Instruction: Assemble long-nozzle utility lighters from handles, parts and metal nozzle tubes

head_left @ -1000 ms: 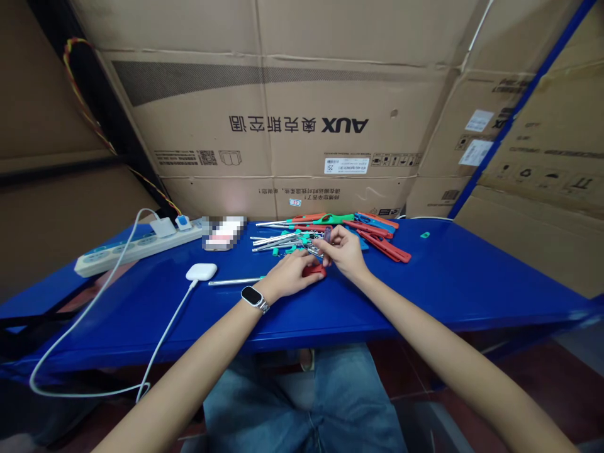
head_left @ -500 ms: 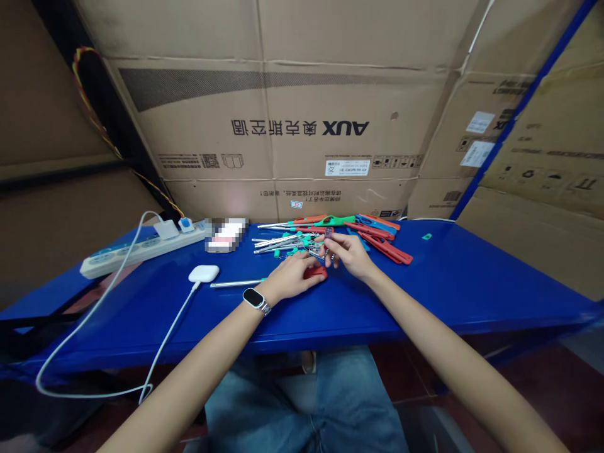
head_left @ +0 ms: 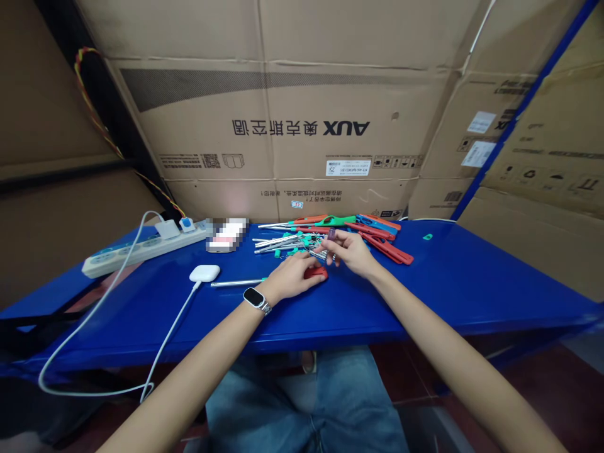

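Beneath my left hand is a long-nosed gas lighter with a red handle, lying on the blue table. Its silver tube points left, and my fingers press round the handle. My right hand is closed on a small tool with a purple handle, held upright just above and right of the red handle. Its lower end is hidden by my fingers. Right behind my hands lies a pile of silver lighter tubes with teal-green parts.
Several assembled-looking lighters in red, green and blue lie behind the pile. A small green piece is at the right. A white earphone case with a cable, a power strip and a blurred flat object stand left. Cardboard walls the back.
My right hand has shifted very slightly right with the purple-handled tool. My left hand stays on the red lighter.
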`<action>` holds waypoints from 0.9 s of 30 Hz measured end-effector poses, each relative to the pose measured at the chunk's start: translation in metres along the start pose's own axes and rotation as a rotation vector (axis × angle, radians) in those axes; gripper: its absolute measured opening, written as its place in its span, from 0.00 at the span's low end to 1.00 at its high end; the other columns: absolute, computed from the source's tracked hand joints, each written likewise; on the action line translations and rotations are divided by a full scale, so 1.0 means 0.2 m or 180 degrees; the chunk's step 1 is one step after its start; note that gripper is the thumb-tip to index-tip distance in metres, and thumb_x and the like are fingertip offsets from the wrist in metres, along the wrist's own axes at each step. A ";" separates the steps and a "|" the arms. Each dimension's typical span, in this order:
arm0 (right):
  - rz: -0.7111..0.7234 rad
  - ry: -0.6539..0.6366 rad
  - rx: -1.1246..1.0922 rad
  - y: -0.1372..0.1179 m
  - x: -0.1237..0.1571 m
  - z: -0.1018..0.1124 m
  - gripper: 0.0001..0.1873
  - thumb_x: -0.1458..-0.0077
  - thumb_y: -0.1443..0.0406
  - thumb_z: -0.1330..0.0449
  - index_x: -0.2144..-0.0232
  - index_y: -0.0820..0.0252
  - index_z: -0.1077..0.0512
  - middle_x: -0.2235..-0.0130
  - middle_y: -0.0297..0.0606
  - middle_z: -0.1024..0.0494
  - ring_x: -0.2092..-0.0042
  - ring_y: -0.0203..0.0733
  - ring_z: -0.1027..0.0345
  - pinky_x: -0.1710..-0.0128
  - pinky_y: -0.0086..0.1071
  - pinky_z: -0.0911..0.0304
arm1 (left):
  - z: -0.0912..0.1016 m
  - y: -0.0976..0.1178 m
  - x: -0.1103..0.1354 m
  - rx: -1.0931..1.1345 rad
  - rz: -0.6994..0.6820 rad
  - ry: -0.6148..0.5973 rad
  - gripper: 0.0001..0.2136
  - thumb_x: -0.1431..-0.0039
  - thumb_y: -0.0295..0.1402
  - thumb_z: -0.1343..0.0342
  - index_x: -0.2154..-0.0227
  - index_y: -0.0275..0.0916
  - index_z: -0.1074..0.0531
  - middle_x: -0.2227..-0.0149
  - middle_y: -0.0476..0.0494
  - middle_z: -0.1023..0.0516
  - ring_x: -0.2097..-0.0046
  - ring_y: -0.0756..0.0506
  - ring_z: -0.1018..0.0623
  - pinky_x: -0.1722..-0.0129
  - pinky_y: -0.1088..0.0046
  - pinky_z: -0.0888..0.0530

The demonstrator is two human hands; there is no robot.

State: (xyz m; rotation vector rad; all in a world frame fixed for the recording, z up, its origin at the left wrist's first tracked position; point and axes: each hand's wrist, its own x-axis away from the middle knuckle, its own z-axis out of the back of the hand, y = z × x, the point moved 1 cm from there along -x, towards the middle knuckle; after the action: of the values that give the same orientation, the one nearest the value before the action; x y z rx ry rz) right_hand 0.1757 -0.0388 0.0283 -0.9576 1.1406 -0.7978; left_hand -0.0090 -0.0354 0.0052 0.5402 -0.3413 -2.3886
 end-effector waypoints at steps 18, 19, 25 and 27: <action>-0.0014 0.0132 -0.0190 0.01 -0.01 -0.02 0.23 0.55 0.48 0.31 0.73 0.60 0.31 0.69 0.37 0.19 0.79 0.33 0.32 0.81 0.27 0.35 | 0.00 0.00 0.00 0.0013 0.0019 0.0002 0.15 0.36 0.47 0.48 0.60 0.41 0.26 0.60 0.41 0.26 0.56 0.41 0.26 0.56 0.65 0.29; -0.0022 0.0016 -0.0146 0.00 0.00 -0.01 0.23 0.53 0.47 0.32 0.70 0.61 0.29 0.67 0.38 0.18 0.79 0.32 0.31 0.81 0.27 0.35 | 0.00 0.00 0.00 0.0018 0.0014 0.0007 0.15 0.36 0.47 0.48 0.60 0.41 0.26 0.59 0.41 0.26 0.56 0.41 0.26 0.56 0.65 0.29; 0.0083 0.0290 -0.0175 -0.01 -0.01 -0.05 0.24 0.54 0.47 0.32 0.66 0.60 0.27 0.75 0.30 0.25 0.82 0.30 0.35 0.83 0.26 0.40 | 0.00 0.00 0.00 0.0058 0.0036 0.0015 0.15 0.36 0.47 0.48 0.59 0.41 0.26 0.60 0.41 0.26 0.57 0.41 0.26 0.57 0.65 0.29; 0.0120 0.0599 -0.0224 0.00 -0.01 -0.08 0.23 0.58 0.50 0.29 0.68 0.59 0.30 0.79 0.27 0.26 0.84 0.31 0.37 0.85 0.26 0.41 | 0.00 0.00 0.00 0.0065 0.0032 0.0010 0.15 0.36 0.47 0.48 0.59 0.40 0.26 0.60 0.40 0.26 0.57 0.41 0.26 0.56 0.64 0.29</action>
State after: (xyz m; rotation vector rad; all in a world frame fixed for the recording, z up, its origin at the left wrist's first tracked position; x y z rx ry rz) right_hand 0.1602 -0.0405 0.0266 -0.9307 1.3535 -0.8348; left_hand -0.0091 -0.0354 0.0051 0.5502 -0.3664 -2.3768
